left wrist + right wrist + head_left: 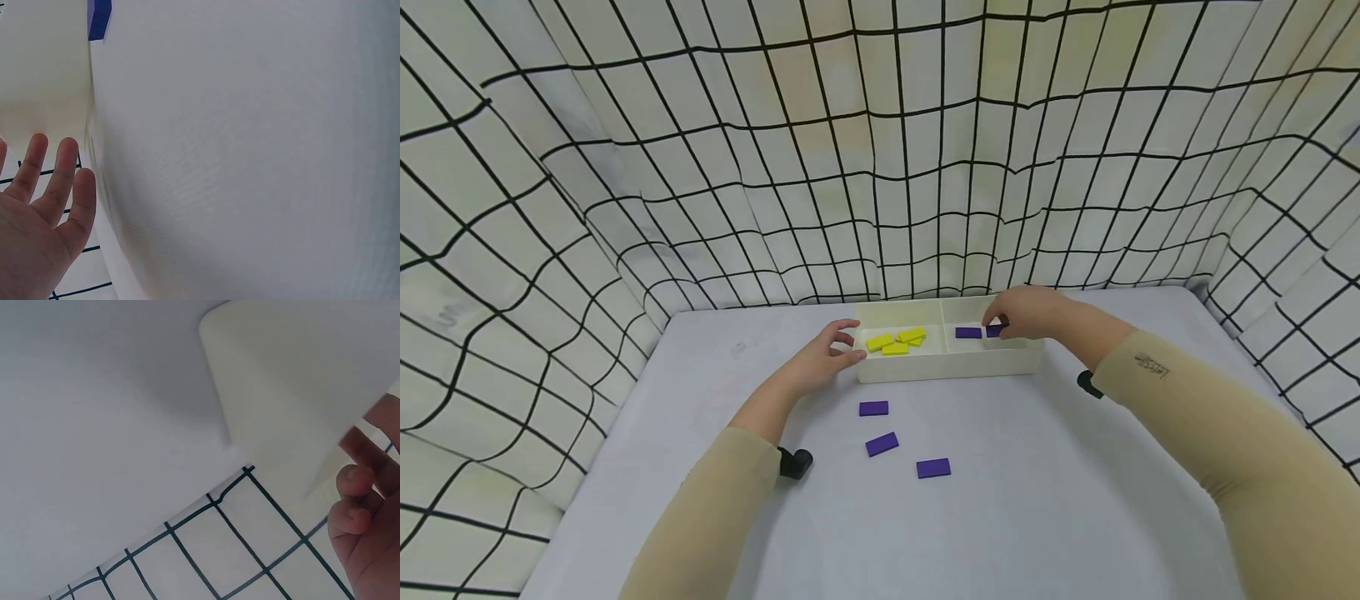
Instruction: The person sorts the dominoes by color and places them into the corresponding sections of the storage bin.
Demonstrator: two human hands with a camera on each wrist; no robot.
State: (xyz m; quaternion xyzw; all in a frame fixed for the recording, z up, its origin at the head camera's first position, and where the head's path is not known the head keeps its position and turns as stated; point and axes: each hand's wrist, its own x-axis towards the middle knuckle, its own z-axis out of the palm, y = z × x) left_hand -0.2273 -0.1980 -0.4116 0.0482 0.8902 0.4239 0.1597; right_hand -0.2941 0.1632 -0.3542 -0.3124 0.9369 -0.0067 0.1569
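A white two-compartment box point(947, 365) stands at the back of the table. My right hand point(1028, 312) reaches into its right compartment, fingertips pinching a purple tile point(994, 331) that is partly hidden by them. Beside it another purple tile point(968, 332) lies flat. Several yellow tiles point(895, 349) are heaped in the left compartment. My left hand point(820, 360) is at the box's left end, thumb and fingers spread around its edge. In the left wrist view its fingers point(59, 178) look extended. The right wrist view shows curled fingers point(353, 515) behind the box wall point(281, 381), the tile hidden.
Three purple tiles lie apart on the white tabletop point(1037, 517) in front of the box: a near one point(933, 468), a tilted middle one point(882, 444) and a farther one point(873, 408). A black grid net point(925, 142) over white sheeting encloses the table's back and sides.
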